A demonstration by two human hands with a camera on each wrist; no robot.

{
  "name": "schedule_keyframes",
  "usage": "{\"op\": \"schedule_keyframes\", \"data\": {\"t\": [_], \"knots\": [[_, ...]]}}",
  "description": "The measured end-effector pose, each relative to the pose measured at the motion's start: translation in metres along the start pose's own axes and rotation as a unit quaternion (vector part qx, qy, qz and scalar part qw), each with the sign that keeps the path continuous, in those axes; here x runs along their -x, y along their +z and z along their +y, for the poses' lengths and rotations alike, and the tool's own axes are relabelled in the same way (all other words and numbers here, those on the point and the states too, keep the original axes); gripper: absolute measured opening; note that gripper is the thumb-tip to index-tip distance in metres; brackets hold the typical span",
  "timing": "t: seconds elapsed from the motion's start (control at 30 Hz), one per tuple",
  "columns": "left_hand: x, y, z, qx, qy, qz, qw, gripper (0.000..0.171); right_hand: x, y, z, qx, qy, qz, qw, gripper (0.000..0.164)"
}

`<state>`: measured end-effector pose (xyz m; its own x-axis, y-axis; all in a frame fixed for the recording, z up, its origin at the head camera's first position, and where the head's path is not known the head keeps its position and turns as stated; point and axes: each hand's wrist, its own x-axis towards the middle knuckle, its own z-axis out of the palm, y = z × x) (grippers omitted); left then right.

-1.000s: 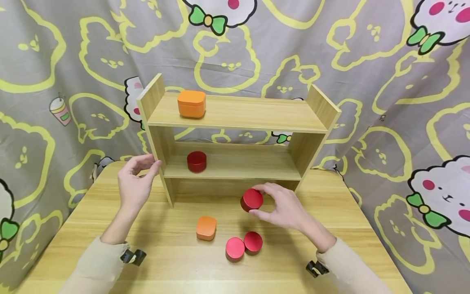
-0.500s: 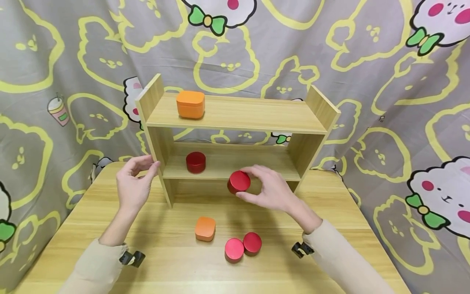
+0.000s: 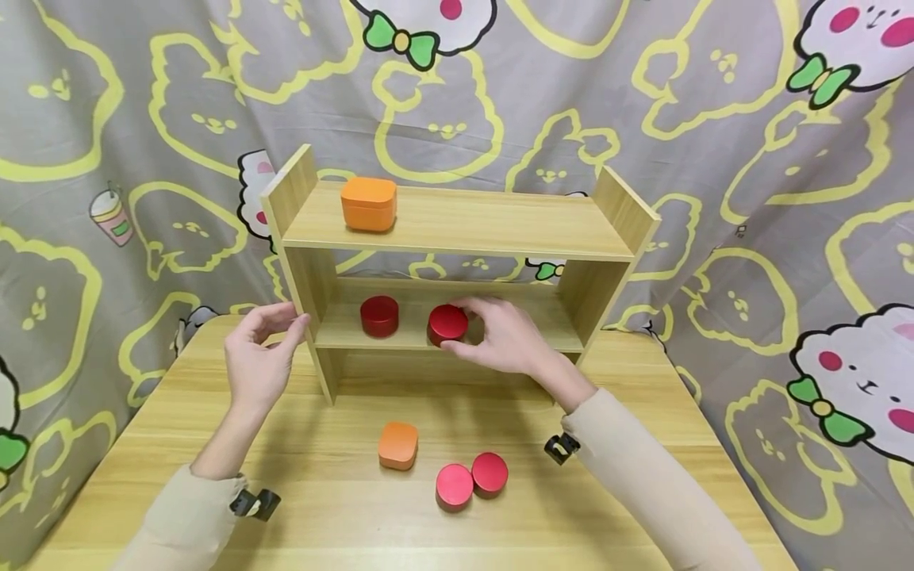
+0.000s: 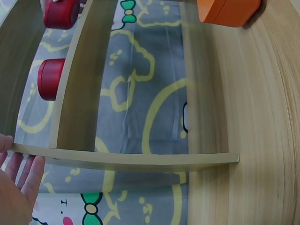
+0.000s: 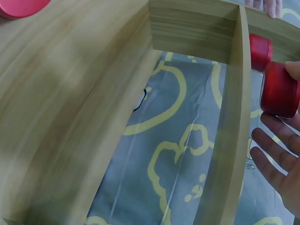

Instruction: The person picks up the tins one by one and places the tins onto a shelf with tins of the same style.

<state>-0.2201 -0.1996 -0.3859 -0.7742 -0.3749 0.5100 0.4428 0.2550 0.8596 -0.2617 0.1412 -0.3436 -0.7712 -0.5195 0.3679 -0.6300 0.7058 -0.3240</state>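
Observation:
My right hand [image 3: 503, 337] holds a shiny red cylinder [image 3: 447, 323] between thumb and fingers at the middle board [image 3: 521, 313] of a wooden shelf. In the right wrist view, the held red cylinder [image 5: 277, 89] is beside another red cylinder [image 5: 259, 52], which stands on that board to its left. My left hand [image 3: 260, 353] is at the shelf's left side panel [image 3: 307, 317]; the left wrist view has the panel's edge between its thumb and fingers. On the table in front lie a small orange block [image 3: 397, 446] and two red cylinders, one brighter [image 3: 454, 486], one darker [image 3: 489, 474].
An orange rounded box [image 3: 369, 204] with a seam around it sits at the left of the top board [image 3: 493, 222]. Upright side panels rise at both ends of the shelf. A patterned grey curtain [image 3: 457, 87] hangs behind the wooden table [image 3: 321, 515].
My right hand has carried the red cylinder up and left, from over the table to the middle board beside the other one. The left hand has stayed at the side panel.

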Motion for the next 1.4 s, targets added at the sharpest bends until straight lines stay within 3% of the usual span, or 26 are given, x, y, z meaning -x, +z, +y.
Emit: {"op": "schedule_keyframes", "data": {"t": [0.63,1.17,1.4], "knots": [[-0.001,0.000,0.000,0.003,-0.006,0.004,1.0000,0.020,-0.024,0.013,0.009,0.009,0.035,-0.029,0.999,0.056],[0.000,0.000,0.002,-0.009,-0.009,0.003,0.9999,0.021,-0.026,0.020,0.011,0.016,0.034,-0.032,0.999,0.056],[-0.002,0.000,0.001,-0.013,-0.008,0.004,0.9999,0.021,-0.016,0.014,0.012,0.019,0.032,-0.016,0.999,0.074]]}}
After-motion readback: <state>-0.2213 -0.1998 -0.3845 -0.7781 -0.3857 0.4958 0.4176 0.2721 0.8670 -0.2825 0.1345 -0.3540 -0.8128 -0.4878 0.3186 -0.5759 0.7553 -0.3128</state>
